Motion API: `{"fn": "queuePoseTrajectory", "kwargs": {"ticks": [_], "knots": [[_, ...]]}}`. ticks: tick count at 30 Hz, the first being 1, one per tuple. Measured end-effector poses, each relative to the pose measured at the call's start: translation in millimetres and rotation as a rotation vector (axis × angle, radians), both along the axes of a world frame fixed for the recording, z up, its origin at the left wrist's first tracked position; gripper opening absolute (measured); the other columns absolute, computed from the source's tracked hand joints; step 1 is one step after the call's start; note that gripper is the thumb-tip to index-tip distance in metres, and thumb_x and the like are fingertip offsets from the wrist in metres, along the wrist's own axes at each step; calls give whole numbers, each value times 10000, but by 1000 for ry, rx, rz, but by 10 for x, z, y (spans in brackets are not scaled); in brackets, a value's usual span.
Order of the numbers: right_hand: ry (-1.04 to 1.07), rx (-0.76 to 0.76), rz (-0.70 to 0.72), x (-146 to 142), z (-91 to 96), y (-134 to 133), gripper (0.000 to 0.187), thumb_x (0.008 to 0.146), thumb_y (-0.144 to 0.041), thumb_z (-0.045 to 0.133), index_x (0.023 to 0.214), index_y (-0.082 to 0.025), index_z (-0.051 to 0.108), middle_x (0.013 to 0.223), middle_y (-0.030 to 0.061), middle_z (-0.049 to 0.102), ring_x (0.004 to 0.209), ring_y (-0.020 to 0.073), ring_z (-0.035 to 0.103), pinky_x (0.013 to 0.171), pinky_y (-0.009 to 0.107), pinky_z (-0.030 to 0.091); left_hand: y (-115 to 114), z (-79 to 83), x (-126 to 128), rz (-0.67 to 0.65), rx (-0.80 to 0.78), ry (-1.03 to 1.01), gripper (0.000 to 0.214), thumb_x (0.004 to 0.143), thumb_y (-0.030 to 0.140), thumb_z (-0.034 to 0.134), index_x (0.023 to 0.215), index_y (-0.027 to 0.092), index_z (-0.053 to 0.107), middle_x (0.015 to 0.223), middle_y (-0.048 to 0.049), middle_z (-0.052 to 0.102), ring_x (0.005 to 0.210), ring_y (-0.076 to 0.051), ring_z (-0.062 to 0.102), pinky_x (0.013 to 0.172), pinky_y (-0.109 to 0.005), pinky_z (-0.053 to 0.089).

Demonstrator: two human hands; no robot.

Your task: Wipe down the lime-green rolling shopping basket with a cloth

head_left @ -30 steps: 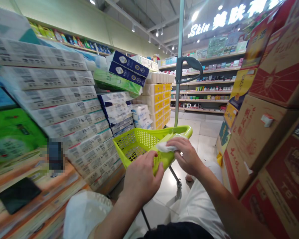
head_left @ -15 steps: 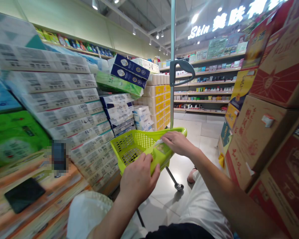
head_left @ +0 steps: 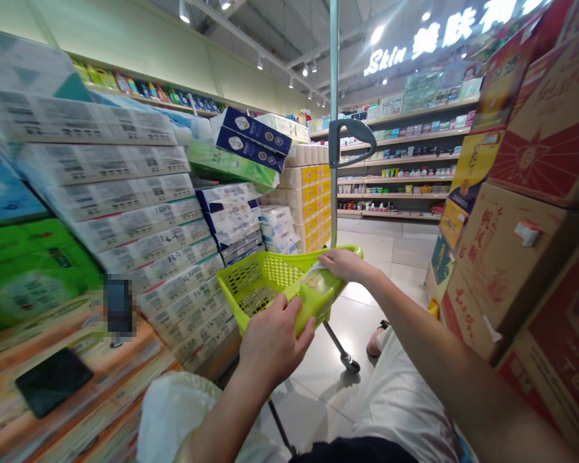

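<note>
A lime-green shopping basket (head_left: 251, 302) with lattice walls sits on a wheeled grey frame in front of me, joined to a tall pole with a grey handle (head_left: 356, 143). My left hand (head_left: 275, 337) grips the near left part of its rim, fingers curled over the edge. On the right part of the same broad rim, my right hand (head_left: 342, 265) presses down a thin white piece (head_left: 315, 267), a tissue or cloth by its look. Much of that white piece hides beneath the fingers. The part of the basket floor that shows holds nothing I can make out.
Stacked tissue packs (head_left: 139, 212) rise on the left. A dark flat tablet-like object (head_left: 53, 381) and a blurred-out device (head_left: 119, 305) lie on orange packs (head_left: 139, 360). Cardboard cartons (head_left: 502, 257) stack up on the right. Shelves (head_left: 405, 161) of small goods stand behind.
My right hand has slid slightly left and back along the rim with the white piece. My left hand keeps its grip. The whole view has shifted slightly.
</note>
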State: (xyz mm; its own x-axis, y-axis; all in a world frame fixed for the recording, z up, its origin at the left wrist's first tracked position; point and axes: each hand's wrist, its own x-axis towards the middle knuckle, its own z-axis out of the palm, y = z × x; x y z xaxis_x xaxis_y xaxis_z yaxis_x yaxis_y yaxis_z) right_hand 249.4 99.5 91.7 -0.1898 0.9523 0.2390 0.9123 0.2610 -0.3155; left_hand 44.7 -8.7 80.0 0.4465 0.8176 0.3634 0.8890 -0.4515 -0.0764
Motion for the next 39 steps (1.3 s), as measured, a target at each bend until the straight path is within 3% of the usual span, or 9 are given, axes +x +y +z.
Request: {"fn": "queuePoseTrajectory", "kwargs": {"ticks": [8, 14, 20, 27, 35, 39], "knots": [[28, 191, 182, -296, -36, -432, 255, 936, -304, 459, 982, -250, 704, 998, 31, 706, 968, 207, 597, 855, 317, 371, 7, 15, -82, -94, 33, 53, 219, 890, 420, 430, 865, 224, 525, 845, -24, 537, 711, -179, 563, 586, -280, 380], [129, 353, 386, -502, -179, -753, 181, 928, -257, 509, 909, -243, 688, 956, 16, 691, 951, 170, 576, 907, 333, 362, 18, -8, -159, -156, 49, 22, 213, 869, 393, 457, 969, 222, 538, 868, -24, 538, 727, -171, 562, 599, -272, 405], [315, 528, 298, -381, -384, -755, 172, 913, -275, 534, 996, -263, 684, 1080, 24, 686, 1032, 179, 580, 976, 361, 367, 18, -6, -181, -199, 42, 29, 238, 890, 423, 434, 915, 216, 548, 864, -22, 526, 692, -152, 547, 595, -267, 410], [478, 663, 22, -94, -570, -674, 247, 929, -287, 456, 966, -231, 695, 1028, 48, 698, 1102, 219, 569, 1025, 409, 365, -40, 37, -150, -219, 31, 42, 225, 885, 400, 445, 854, 204, 551, 848, -26, 519, 684, -152, 526, 600, -279, 423], [531, 684, 185, -442, -504, -986, 81, 837, -292, 587, 801, -247, 644, 902, 13, 698, 1018, 207, 602, 1022, 398, 371, -104, 26, -184, -265, 19, 13, 238, 884, 417, 450, 870, 207, 560, 826, -23, 528, 699, -157, 540, 618, -280, 421], [644, 691, 110, -315, -511, -919, 50, 788, -218, 553, 755, -233, 587, 877, 29, 680, 962, 213, 605, 945, 385, 427, -110, 19, -256, -246, 12, -4, 254, 882, 425, 443, 867, 208, 573, 847, -31, 540, 698, -163, 549, 617, -289, 426]]}}
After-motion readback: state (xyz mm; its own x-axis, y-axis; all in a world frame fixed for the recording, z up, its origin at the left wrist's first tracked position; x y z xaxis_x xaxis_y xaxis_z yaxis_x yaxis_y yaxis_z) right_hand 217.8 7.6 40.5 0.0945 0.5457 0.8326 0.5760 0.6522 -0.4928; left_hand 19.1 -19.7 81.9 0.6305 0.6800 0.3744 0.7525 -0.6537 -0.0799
